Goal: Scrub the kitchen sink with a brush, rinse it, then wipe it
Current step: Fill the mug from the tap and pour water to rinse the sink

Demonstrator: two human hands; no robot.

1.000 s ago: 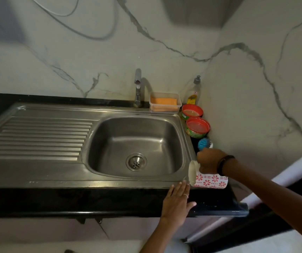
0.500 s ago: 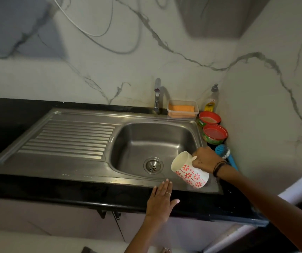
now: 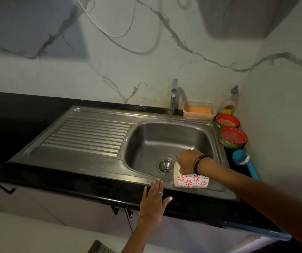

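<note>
The right hand [image 3: 187, 161] grips a white mug with red flowers [image 3: 192, 180], fingers curled round it, and holds it on its side over the front of the steel sink [image 3: 166, 141], mouth turned toward the drain [image 3: 165, 166]. No stream of water can be made out at its rim. The left hand [image 3: 153, 199] lies flat with fingers straight and spread on the black counter [image 3: 55, 178] edge, fingertips reaching the sink's front rim.

This looks like wetting the basin before scrubbing; no scrubbing has begun, since the blue brush [image 3: 242, 160] lies untouched on the counter just right of the sink, near two red-rimmed tubs [image 3: 233, 137]. The next move probably calls for setting the mug down clear of the basin and reaching right for the brush handle, perhaps with soap from the bottle [image 3: 230, 101] by the wall.
</note>
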